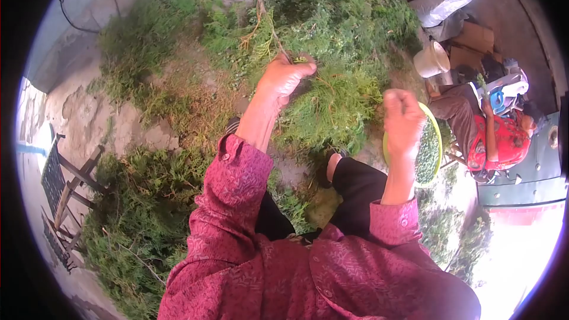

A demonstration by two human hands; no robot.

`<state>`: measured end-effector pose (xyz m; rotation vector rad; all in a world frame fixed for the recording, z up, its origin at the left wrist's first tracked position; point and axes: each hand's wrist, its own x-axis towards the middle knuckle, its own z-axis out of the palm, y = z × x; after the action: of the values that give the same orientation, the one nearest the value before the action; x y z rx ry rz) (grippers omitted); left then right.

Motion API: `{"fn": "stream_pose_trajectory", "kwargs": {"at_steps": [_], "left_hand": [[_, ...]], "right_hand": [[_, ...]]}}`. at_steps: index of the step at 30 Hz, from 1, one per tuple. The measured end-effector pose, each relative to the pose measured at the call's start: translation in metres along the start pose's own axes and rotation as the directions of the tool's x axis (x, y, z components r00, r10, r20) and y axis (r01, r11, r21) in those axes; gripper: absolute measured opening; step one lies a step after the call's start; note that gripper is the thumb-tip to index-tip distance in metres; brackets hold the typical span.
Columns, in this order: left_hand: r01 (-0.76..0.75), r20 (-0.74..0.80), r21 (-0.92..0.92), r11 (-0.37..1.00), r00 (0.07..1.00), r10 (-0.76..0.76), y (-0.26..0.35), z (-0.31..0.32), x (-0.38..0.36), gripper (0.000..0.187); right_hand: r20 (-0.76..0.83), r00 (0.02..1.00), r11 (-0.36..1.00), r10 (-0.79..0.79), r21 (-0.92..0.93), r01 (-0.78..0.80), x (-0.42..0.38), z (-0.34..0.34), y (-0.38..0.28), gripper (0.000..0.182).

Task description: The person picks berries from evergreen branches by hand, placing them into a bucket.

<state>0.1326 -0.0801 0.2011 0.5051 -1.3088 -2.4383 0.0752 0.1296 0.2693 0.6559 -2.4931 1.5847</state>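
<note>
My left hand (283, 78) is closed around a thin evergreen branch (259, 5), whose bare stem points up and away from me. Feathery green sprigs (323, 104) lie below and beside that hand. My right hand (404, 121) is held with its fingers curled together in front of a lime-green basin (440, 153), partly covering it. Whatever those fingers hold, if anything, is too small or hidden to see. Inside the basin are many small, pale green cones or berries (425, 157).
Heaps of cut evergreen branches (355, 12) cover the ground ahead, with another heap (136, 219) at left. Beside it stands a dark metal-framed chair or rack (74, 184). At right, a person in red (501, 142) sits near a white bucket (431, 59) and a sack (444, 5).
</note>
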Motion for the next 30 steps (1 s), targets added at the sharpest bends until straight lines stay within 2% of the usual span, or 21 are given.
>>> {"fn": "stream_pose_trajectory", "kwargs": {"at_steps": [1,3,4,5,8,10,11,13,14,16,17,19,20,25,27,28,29,30], "left_hand": [[-0.025,0.016,-0.001,1.0,1.0,0.025,0.0,0.001,0.0,0.03],[-0.049,0.035,0.0,0.999,0.998,0.049,0.0,0.004,-0.002,0.03],[-0.022,0.028,-0.065,0.998,0.999,0.024,0.002,0.008,-0.006,0.029],[0.004,0.02,-0.13,0.991,1.0,-0.001,0.003,0.01,-0.009,0.029],[-0.025,0.009,-0.092,0.995,1.0,0.026,0.001,0.011,-0.009,0.03],[-0.039,0.017,-0.074,0.997,0.999,0.04,0.001,0.01,-0.008,0.029],[-0.054,0.024,-0.06,0.997,0.998,0.056,0.002,0.01,-0.008,0.029],[-0.048,0.01,-0.048,0.998,0.999,0.049,0.003,0.012,-0.009,0.026],[-0.043,-0.005,-0.036,0.998,0.999,0.043,0.003,0.013,-0.009,0.024],[-0.094,-0.027,-0.036,0.995,0.995,0.093,0.003,0.009,-0.007,0.022],[-0.145,-0.052,-0.035,0.989,0.988,0.143,0.004,0.006,-0.006,0.02],[-0.104,-0.073,-0.016,0.994,0.992,0.102,0.007,0.003,-0.008,0.023],[-0.061,-0.092,0.004,0.998,0.994,0.061,0.007,0.003,-0.009,0.028],[-0.102,-0.079,-0.008,0.995,0.992,0.101,0.002,0.009,-0.008,0.022],[-0.109,-0.078,-0.022,0.994,0.991,0.107,0.001,0.01,-0.008,0.019],[-0.108,-0.047,-0.027,0.994,0.993,0.107,0.0,0.009,-0.007,0.019],[-0.107,-0.018,-0.032,0.994,0.994,0.107,-0.001,0.008,-0.006,0.019],[-0.106,-0.019,-0.03,0.994,0.994,0.106,-0.001,0.009,-0.006,0.019]], "right_hand": [[-0.005,1.0,1.0,0.003,0.0,-0.003,-0.002,0.004,0.0,0.019],[0.152,0.987,0.989,-0.061,-0.128,0.081,-0.008,0.014,-0.006,0.023],[0.161,0.987,0.985,0.013,-0.171,0.015,-0.008,0.016,-0.012,0.026],[0.161,0.987,0.985,0.011,-0.169,0.017,-0.005,0.018,-0.008,0.026],[0.187,0.982,0.992,0.042,-0.122,-0.019,-0.003,0.024,0.001,0.026],[0.191,0.97,0.989,0.151,-0.024,-0.149,-0.003,0.025,-0.006,0.018],[0.19,0.97,0.988,0.152,-0.023,-0.151,-0.003,0.026,-0.002,0.018],[0.187,0.944,0.906,0.272,0.281,-0.317,-0.003,0.027,0.013,0.01],[0.186,0.944,0.906,0.273,0.282,-0.317,-0.002,0.023,0.016,0.01],[0.264,0.833,0.606,0.486,0.585,-0.539,0.003,0.01,0.022,0.006],[0.265,0.832,0.606,0.487,0.584,-0.54,0.005,0.002,0.027,0.006],[0.426,0.825,0.255,0.372,0.807,-0.532,0.007,-0.012,0.034,0.012],[0.512,0.818,0.211,0.263,0.797,-0.567,0.006,-0.015,0.036,0.022],[0.469,0.803,0.287,0.369,0.764,-0.578,0.004,-0.008,0.016,0.026],[0.301,0.902,0.739,0.309,0.521,-0.427,0.006,0.0,0.021,0.019],[0.3,0.902,0.739,0.31,0.522,-0.427,0.007,0.006,0.022,0.019],[0.199,0.96,0.916,0.198,0.31,-0.253,0.007,0.013,0.023,0.016],[0.133,0.99,0.996,0.056,0.059,-0.064,0.008,0.018,0.024,0.014]]}}
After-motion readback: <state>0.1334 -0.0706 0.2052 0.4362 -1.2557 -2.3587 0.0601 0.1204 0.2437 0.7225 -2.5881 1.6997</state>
